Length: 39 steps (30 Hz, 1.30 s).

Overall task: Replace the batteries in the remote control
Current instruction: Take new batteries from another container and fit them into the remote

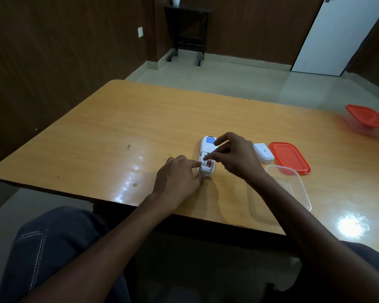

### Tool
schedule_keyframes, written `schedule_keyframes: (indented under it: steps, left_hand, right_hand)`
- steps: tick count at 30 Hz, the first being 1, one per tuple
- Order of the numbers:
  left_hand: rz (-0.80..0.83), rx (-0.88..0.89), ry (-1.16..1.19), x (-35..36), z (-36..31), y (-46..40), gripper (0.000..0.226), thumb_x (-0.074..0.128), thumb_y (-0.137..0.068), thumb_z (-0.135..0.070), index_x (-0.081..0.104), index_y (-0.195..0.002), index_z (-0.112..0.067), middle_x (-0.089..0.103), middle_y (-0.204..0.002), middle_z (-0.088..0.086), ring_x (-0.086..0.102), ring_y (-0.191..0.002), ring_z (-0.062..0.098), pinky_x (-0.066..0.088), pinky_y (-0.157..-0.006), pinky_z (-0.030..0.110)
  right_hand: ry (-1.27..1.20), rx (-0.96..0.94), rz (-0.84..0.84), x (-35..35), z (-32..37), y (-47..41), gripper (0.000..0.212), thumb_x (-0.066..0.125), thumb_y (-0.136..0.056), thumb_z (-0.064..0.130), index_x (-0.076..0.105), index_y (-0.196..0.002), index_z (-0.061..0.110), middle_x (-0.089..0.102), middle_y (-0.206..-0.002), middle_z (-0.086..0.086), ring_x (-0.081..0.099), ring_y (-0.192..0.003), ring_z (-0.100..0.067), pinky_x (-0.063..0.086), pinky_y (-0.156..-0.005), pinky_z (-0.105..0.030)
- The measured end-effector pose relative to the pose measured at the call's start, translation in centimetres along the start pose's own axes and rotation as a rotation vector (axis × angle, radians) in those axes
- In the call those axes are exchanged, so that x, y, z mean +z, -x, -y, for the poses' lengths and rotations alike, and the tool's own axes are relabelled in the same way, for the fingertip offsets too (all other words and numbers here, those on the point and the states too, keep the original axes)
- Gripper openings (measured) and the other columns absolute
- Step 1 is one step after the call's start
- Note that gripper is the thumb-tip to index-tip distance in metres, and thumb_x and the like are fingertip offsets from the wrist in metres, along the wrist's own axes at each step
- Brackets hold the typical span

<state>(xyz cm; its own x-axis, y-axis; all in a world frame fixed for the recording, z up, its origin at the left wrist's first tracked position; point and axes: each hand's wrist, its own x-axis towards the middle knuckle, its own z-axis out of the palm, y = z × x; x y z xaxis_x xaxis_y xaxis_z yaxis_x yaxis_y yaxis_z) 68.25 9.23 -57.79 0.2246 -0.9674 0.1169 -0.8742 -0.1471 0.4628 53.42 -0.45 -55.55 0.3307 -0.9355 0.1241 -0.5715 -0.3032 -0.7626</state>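
The remote (207, 147) lies face down on the tabletop (118, 127), its back open toward me. My left grip (177, 178) pinches the remote's near end between forefinger and thumb. My right grip (232, 158) pinches a battery (208, 164) in the open back, forefinger lifted. The white cover (263, 152) lies just to the right, beside a red lid (290, 158).

No text legible, blue label (210, 140) on remote control (206, 170) too small, sticker (264, 150) on battery cover (260, 157) blurred

Dim room around me — overhead light glares off the glossy table (109, 132); edges bow wide-angle, my lap sinks into shadow.
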Motion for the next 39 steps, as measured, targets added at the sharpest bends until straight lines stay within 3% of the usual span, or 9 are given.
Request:
schedule_keyframes:
  steps: [5,11,16,21,24,27,31,36,39]
  left_hand:
    - [-0.001,-0.003,0.000,0.0,-0.1,0.1,0.044,0.059,-0.094,-0.051,0.062,-0.135,-0.036,0.064,-0.116,-0.002,0.054,-0.112,0.018,0.045,-0.078,0.030]
    - [-0.002,-0.010,0.008,0.1,0.1,0.1,0.043,0.059,-0.092,-0.051,0.063,-0.133,-0.038,0.064,-0.114,-0.004,0.053,-0.112,0.019,0.051,-0.084,0.036]
    - [-0.028,-0.017,0.013,0.3,0.0,0.0,0.039,0.060,-0.094,-0.049,0.065,-0.131,-0.037,0.065,-0.113,-0.003,0.054,-0.111,0.019,0.047,-0.078,0.032]
    - [-0.069,-0.034,0.021,0.6,0.1,0.0,0.035,0.060,-0.094,-0.049,0.068,-0.126,-0.039,0.067,-0.111,-0.003,0.056,-0.111,0.021,0.050,-0.081,0.035]
    - [-0.079,-0.042,0.027,0.7,0.1,-0.1,0.034,0.060,-0.094,-0.048,0.069,-0.125,-0.039,0.068,-0.110,-0.004,0.056,-0.110,0.021,0.049,-0.080,0.034]
    - [-0.081,-0.045,0.033,0.7,0.0,-0.2,0.035,0.061,-0.093,-0.049,0.069,-0.125,-0.037,0.068,-0.111,-0.004,0.056,-0.111,0.021,0.048,-0.080,0.035]
    - [-0.084,-0.044,0.041,0.6,-0.1,-0.2,0.037,0.061,-0.093,-0.050,0.069,-0.126,-0.036,0.069,-0.110,-0.003,0.057,-0.109,0.020,0.051,-0.080,0.036]
    - [-0.082,-0.040,0.017,0.5,-0.1,0.0,0.037,0.060,-0.093,-0.053,0.068,-0.126,-0.039,0.068,-0.109,-0.004,0.056,-0.108,0.019,0.048,-0.075,0.032]
    - [-0.085,-0.030,0.011,0.5,0.0,0.2,0.037,0.058,-0.093,-0.053,0.069,-0.125,-0.038,0.067,-0.107,-0.005,0.056,-0.107,0.020,0.052,-0.078,0.035]
  right_hand:
    - [0.044,-0.107,-0.180,1.2,-0.4,-0.2,0.018,0.086,-0.077,0.019,0.073,-0.084,0.010,0.075,-0.077,-0.001,0.068,-0.069,-0.008,0.047,-0.058,-0.010]
    - [-0.059,-0.129,-0.215,1.7,-1.0,-0.3,0.019,0.081,-0.083,0.013,0.080,-0.101,0.008,0.080,-0.092,-0.003,0.072,-0.081,-0.005,0.050,-0.071,-0.004]
    - [-0.011,-0.153,-0.208,2.2,-0.7,-0.1,0.018,0.077,-0.086,0.013,0.080,-0.104,0.008,0.079,-0.096,-0.005,0.065,-0.075,-0.002,0.042,-0.068,0.002]
    - [0.104,-0.190,-0.162,3.0,-0.8,0.2,0.014,0.075,-0.088,0.020,0.082,-0.096,0.010,0.078,-0.092,-0.008,0.056,-0.072,-0.005,0.038,-0.069,-0.020]
    - [0.240,-0.297,-0.162,3.1,-1.4,0.1,0.012,0.073,-0.089,0.017,0.082,-0.096,0.014,0.076,-0.089,-0.007,0.057,-0.087,-0.021,0.028,-0.070,-0.025]
    - [0.413,-0.432,-0.095,2.7,-1.5,0.6,0.036,0.066,-0.085,0.004,0.074,-0.119,0.014,0.076,-0.088,-0.008,0.055,-0.092,-0.026,0.043,-0.066,-0.033]
    - [0.516,-0.500,0.020,1.3,-1.4,0.9,0.046,0.062,-0.087,0.013,0.064,-0.133,0.018,0.075,-0.095,-0.005,0.054,-0.102,-0.024,0.051,-0.067,-0.039]
    - [0.374,-0.308,-0.062,-0.3,-2.4,0.1,0.028,0.061,-0.090,0.013,0.077,-0.112,0.018,0.077,-0.091,-0.004,0.063,-0.091,-0.023,0.050,-0.073,-0.036]
    - [0.723,-0.223,-0.243,-1.6,-3.1,-0.5,0.023,0.058,-0.084,0.012,0.078,-0.096,0.009,0.077,-0.091,-0.010,0.064,-0.087,-0.032,0.048,-0.075,-0.039]
